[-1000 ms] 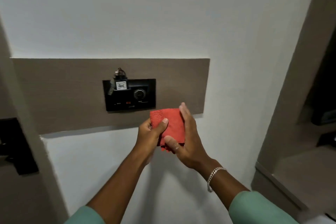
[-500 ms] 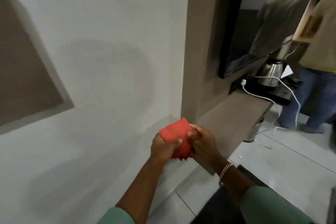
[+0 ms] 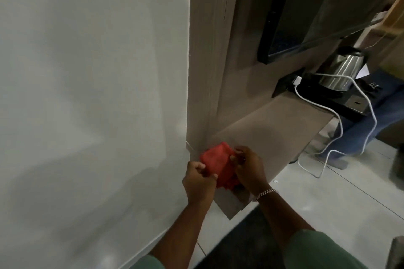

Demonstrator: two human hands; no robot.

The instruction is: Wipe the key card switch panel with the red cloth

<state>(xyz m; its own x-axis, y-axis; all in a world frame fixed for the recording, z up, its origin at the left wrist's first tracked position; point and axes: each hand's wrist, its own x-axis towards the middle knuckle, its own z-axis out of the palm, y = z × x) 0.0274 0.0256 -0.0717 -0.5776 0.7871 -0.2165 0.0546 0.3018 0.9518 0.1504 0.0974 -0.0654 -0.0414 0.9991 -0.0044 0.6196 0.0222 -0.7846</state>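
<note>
The red cloth (image 3: 218, 160) is bunched and folded between both hands, low in the view over the near corner of a brown counter. My left hand (image 3: 197, 179) pinches its left edge. My right hand (image 3: 249, 166) grips its right side, with a silver bracelet on that wrist. The key card switch panel is out of view; only plain white wall fills the left.
A brown counter (image 3: 273, 126) runs to the right, with a steel kettle (image 3: 343, 70) on a black tray and a white cable (image 3: 349, 120) hanging off it. A black-framed mirror (image 3: 275, 17) hangs above. A person in jeans (image 3: 376, 116) stands at the far right on the tiled floor.
The view has swung right, away from the switch panel and its brown wall board, toward the counter. Both hands kept hold of the cloth and dropped lower, folding it smaller.
</note>
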